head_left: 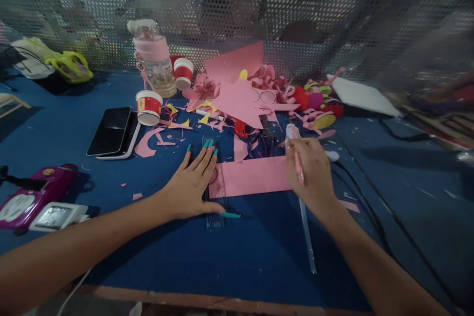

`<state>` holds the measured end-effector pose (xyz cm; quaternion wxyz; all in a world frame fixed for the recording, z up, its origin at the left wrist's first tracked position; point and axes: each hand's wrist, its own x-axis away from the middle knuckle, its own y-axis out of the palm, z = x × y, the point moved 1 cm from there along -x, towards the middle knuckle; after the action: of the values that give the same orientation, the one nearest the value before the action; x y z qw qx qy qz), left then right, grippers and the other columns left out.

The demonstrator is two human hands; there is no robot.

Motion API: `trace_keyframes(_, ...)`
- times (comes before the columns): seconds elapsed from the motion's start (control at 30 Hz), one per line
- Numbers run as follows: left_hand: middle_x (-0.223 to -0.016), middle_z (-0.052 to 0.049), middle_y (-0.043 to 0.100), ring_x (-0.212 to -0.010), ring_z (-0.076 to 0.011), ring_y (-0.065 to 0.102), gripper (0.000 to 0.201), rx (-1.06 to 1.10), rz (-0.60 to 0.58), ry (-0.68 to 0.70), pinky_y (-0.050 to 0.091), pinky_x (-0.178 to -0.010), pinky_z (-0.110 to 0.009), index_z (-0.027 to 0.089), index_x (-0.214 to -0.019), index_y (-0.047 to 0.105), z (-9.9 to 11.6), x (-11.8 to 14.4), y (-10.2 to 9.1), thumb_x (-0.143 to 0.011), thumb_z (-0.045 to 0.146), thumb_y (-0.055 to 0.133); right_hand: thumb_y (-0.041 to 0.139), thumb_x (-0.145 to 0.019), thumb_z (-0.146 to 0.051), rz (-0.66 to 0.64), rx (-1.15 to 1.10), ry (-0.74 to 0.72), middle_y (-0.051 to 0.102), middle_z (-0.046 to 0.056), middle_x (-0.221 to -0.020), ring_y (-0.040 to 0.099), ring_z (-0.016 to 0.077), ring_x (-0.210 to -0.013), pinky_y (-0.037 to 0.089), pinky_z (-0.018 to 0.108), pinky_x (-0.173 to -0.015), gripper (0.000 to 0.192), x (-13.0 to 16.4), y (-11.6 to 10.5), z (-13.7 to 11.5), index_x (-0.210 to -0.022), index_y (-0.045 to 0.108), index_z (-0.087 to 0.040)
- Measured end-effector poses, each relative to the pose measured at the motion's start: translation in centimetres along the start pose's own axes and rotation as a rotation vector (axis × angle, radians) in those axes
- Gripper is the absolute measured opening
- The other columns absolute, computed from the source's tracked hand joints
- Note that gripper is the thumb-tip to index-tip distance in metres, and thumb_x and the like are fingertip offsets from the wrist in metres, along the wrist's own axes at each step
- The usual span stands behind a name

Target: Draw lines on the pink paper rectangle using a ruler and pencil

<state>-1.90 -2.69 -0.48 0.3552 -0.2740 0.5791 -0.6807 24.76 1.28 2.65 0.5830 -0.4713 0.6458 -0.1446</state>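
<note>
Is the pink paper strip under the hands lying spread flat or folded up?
Spread flat: the pink paper strip lies level on the blue table, the left hand by its end and the right hand, holding a pen, over it.

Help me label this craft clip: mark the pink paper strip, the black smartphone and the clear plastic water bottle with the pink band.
Pink paper strip (255, 177), head view, middle of the sheet.
Black smartphone (110, 130), head view, centre of its screen.
Clear plastic water bottle with pink band (155, 57), head view, on the band.
</note>
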Motion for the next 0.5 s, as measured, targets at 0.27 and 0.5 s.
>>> trace_keyframes(0.27,-0.158,-0.028,0.015,-0.148,-0.0400,0.011,0.122,-0.006,-0.005,-0.012,0.010,-0.116,-0.063,-0.002,-0.151,0.021,0.06,-0.03,0.09,-0.074,0.092,0.017,0.072,-0.073,-0.056,-0.179,-0.323,0.271,0.063,0.005,-0.086,0.056,0.0163,-0.061,0.048,0.033,-0.057,0.040,-0.71,-0.02,0.59,-0.086,0.057,-0.021)
trace_keyframes(0.5,-0.158,-0.026,0.017,-0.148,-0.0390,0.013,0.116,-0.030,0.025,-0.003,0.011,-0.116,-0.062,0.002,-0.154,0.016,-0.01,0.06,0.32,-0.078,0.089,0.022,0.073,-0.070,-0.057,-0.172,-0.338,0.197,0.063,0.005,-0.080,0.058,0.0185,-0.062,0.048,0.035,-0.060,0.041,-0.99,0.25,1.36,-0.083,0.058,-0.021)
